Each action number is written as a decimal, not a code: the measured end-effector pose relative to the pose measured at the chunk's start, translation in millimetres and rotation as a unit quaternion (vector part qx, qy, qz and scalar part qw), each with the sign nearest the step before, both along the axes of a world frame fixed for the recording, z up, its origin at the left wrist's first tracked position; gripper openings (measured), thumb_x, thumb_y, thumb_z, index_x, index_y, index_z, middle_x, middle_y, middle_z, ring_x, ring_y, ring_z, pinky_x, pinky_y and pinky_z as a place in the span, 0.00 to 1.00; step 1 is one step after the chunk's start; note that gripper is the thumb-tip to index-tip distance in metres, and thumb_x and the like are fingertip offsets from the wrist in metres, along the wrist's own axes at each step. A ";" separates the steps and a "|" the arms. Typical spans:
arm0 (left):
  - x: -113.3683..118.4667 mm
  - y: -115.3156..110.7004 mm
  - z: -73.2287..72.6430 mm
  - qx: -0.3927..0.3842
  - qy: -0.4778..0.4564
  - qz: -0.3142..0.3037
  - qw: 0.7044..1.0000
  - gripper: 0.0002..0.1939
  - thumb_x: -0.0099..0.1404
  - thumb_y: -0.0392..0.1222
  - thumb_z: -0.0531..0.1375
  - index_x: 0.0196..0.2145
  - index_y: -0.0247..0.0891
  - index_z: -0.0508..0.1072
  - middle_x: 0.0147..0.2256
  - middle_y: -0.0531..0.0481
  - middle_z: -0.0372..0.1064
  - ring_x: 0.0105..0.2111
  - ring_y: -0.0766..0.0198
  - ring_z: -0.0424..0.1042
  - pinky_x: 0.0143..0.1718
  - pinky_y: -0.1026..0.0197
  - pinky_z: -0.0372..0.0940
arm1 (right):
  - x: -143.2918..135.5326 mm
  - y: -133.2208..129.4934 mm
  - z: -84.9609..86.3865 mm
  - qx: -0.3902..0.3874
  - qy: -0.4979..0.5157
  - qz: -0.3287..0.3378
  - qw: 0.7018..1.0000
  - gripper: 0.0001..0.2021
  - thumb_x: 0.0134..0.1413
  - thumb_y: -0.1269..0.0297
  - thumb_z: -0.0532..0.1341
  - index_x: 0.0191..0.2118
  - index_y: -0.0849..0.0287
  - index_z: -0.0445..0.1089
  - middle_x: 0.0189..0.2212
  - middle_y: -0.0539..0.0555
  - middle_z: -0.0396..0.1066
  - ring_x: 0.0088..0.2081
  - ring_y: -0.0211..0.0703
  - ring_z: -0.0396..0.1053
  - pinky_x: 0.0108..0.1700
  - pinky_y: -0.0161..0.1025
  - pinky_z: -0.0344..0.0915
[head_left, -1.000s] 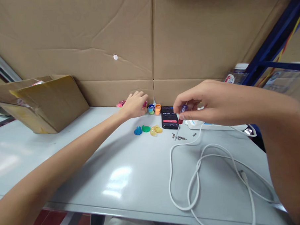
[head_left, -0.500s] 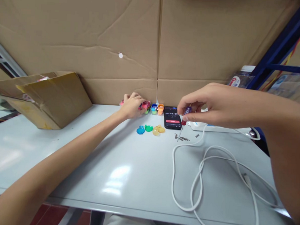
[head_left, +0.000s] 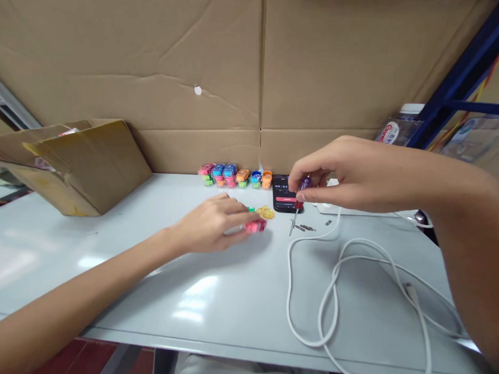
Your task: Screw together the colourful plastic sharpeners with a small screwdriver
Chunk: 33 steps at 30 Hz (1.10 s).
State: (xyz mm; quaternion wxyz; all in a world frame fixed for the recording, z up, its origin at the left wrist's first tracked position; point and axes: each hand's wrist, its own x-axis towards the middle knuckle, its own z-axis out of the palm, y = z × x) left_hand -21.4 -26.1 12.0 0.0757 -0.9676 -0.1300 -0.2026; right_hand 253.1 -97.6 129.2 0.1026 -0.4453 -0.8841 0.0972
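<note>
My left hand [head_left: 212, 224] is above the table, its fingers closed around a small pink plastic case [head_left: 256, 226], slightly blurred. My right hand [head_left: 328, 176] grips a small screwdriver [head_left: 302, 192] with a purple and red handle, its thin shaft pointing down. Close to its tip lie several small grey metal strips [head_left: 303, 228]. Just beyond the pink case are clear yellow lids [head_left: 265, 212]; a green lid [head_left: 251, 209] shows partly behind my left fingers. Along the cardboard stand stacked coloured plastic cases [head_left: 224, 175], pink, blue, orange and green.
A black phone [head_left: 282, 199] showing a timer lies left of a white power strip [head_left: 356, 211]. A white cable [head_left: 332, 279] loops across the table's right side. At left stands an open cardboard box [head_left: 105, 169]; a bottle [head_left: 401, 127] is at the back right.
My left hand has come back from the stacked cases toward me and to the right, now carrying a pink case. My right hand, with the screwdriver, has shifted slightly left.
</note>
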 end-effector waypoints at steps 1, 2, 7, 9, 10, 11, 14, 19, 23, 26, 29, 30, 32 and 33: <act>-1.4 -7.0 -3.8 -0.010 0.020 -0.011 1.000 0.15 0.72 0.41 0.56 0.53 0.40 0.75 0.42 0.45 0.78 0.37 0.59 0.74 0.42 0.56 0.64 | -2.1 -0.4 -1.0 0.002 0.000 0.005 1.000 0.05 0.59 0.64 0.62 0.37 0.52 0.77 0.31 0.49 0.78 0.27 0.39 0.70 0.28 0.40 0.58; -2.0 -12.6 -6.7 -0.035 0.033 -0.019 0.999 0.16 0.70 0.38 0.56 0.53 0.39 0.75 0.42 0.45 0.78 0.37 0.59 0.75 0.43 0.56 0.65 | -4.3 -0.8 -2.1 0.007 0.001 0.012 1.000 0.06 0.60 0.63 0.62 0.38 0.52 0.77 0.31 0.49 0.78 0.27 0.39 0.70 0.28 0.40 0.58; 3.7 -25.4 -8.1 -0.204 0.051 -0.016 0.978 0.19 0.57 0.42 0.65 0.47 0.36 0.74 0.40 0.46 0.75 0.38 0.58 0.73 0.45 0.55 0.67 | -18.4 -1.0 -9.9 0.047 0.009 0.046 0.998 0.07 0.62 0.64 0.61 0.39 0.53 0.78 0.32 0.50 0.79 0.29 0.40 0.71 0.30 0.40 0.59; 7.2 -27.5 -7.8 -0.240 0.037 0.006 0.970 0.15 0.61 0.47 0.65 0.42 0.37 0.75 0.36 0.48 0.73 0.34 0.61 0.71 0.41 0.57 0.66 | -23.6 0.4 -13.4 0.045 0.014 0.053 0.997 0.08 0.61 0.66 0.61 0.39 0.54 0.78 0.33 0.51 0.80 0.30 0.41 0.72 0.31 0.40 0.59; 8.6 -28.3 -8.2 -0.250 0.030 0.015 0.968 0.13 0.63 0.48 0.64 0.40 0.37 0.74 0.34 0.49 0.72 0.32 0.62 0.69 0.39 0.58 0.66 | -25.7 1.1 -14.9 0.043 0.015 0.055 0.997 0.08 0.60 0.66 0.61 0.40 0.54 0.78 0.33 0.51 0.80 0.30 0.41 0.72 0.31 0.40 0.59; 9.8 -29.1 -8.9 -0.256 0.024 0.020 0.966 0.11 0.65 0.48 0.63 0.38 0.37 0.74 0.33 0.50 0.71 0.31 0.63 0.68 0.37 0.59 0.65 | -27.3 1.9 -16.1 0.042 0.014 0.057 0.997 0.08 0.60 0.67 0.61 0.40 0.55 0.79 0.33 0.52 0.80 0.30 0.41 0.72 0.31 0.40 0.59; 11.3 -30.4 -11.1 -0.268 0.017 0.016 0.963 0.05 0.66 0.41 0.61 0.36 0.38 0.73 0.32 0.51 0.69 0.31 0.65 0.67 0.35 0.61 0.63 | -29.2 3.8 -18.3 0.043 0.004 0.059 0.997 0.09 0.59 0.67 0.60 0.39 0.55 0.79 0.32 0.52 0.80 0.30 0.42 0.73 0.31 0.40 0.60; 10.3 -29.1 -11.6 -0.288 0.013 0.008 0.957 0.04 0.66 0.40 0.62 0.38 0.39 0.73 0.34 0.51 0.72 0.32 0.65 0.69 0.36 0.61 0.64 | -29.4 5.1 -20.6 0.056 0.005 0.066 0.996 0.09 0.59 0.68 0.60 0.38 0.55 0.79 0.34 0.52 0.80 0.32 0.43 0.74 0.32 0.40 0.61; 9.5 -27.5 -13.4 -0.288 0.004 0.005 0.958 0.04 0.66 0.40 0.62 0.39 0.39 0.74 0.34 0.52 0.74 0.31 0.66 0.70 0.36 0.62 0.64 | -33.9 5.2 -24.2 0.056 0.011 0.069 0.996 0.09 0.58 0.69 0.60 0.36 0.55 0.79 0.34 0.52 0.80 0.31 0.42 0.73 0.31 0.40 0.60; 9.0 -27.4 -15.4 -0.284 0.003 0.006 0.959 0.04 0.66 0.39 0.62 0.39 0.39 0.75 0.33 0.52 0.75 0.29 0.66 0.70 0.35 0.62 0.64 | -40.3 5.5 -28.3 0.062 0.021 0.074 0.995 0.08 0.58 0.69 0.60 0.34 0.56 0.78 0.33 0.52 0.80 0.30 0.41 0.72 0.32 0.39 0.59; 8.4 -28.1 -17.1 -0.277 0.004 0.002 0.961 0.05 0.68 0.39 0.61 0.39 0.38 0.75 0.32 0.52 0.75 0.29 0.66 0.71 0.34 0.62 0.64 | -46.5 6.2 -32.9 0.059 0.024 0.079 0.995 0.08 0.59 0.68 0.59 0.35 0.56 0.77 0.31 0.51 0.78 0.28 0.39 0.69 0.32 0.38 0.57; 8.1 -28.4 -17.9 -0.276 0.003 0.001 0.961 0.05 0.68 0.39 0.60 0.39 0.38 0.75 0.32 0.52 0.76 0.29 0.66 0.71 0.34 0.62 0.64 | -47.9 6.3 -34.2 0.055 0.022 0.082 0.995 0.08 0.59 0.68 0.59 0.36 0.56 0.77 0.30 0.50 0.77 0.27 0.39 0.68 0.31 0.38 0.57; 7.5 -28.9 -20.1 -0.275 -0.006 -0.002 0.961 0.04 0.68 0.39 0.60 0.39 0.39 0.75 0.32 0.52 0.76 0.29 0.66 0.70 0.34 0.62 0.64 | -49.6 6.3 -36.4 0.048 0.016 0.084 0.995 0.07 0.60 0.68 0.59 0.36 0.56 0.76 0.28 0.49 0.77 0.27 0.38 0.67 0.31 0.37 0.55; 7.2 -29.1 -21.6 -0.275 -0.012 -0.003 0.961 0.04 0.68 0.39 0.60 0.38 0.39 0.74 0.33 0.52 0.76 0.28 0.66 0.70 0.33 0.62 0.64 | -49.9 6.2 -37.1 0.045 0.013 0.082 0.996 0.07 0.60 0.68 0.59 0.36 0.56 0.76 0.28 0.49 0.76 0.27 0.38 0.67 0.31 0.37 0.55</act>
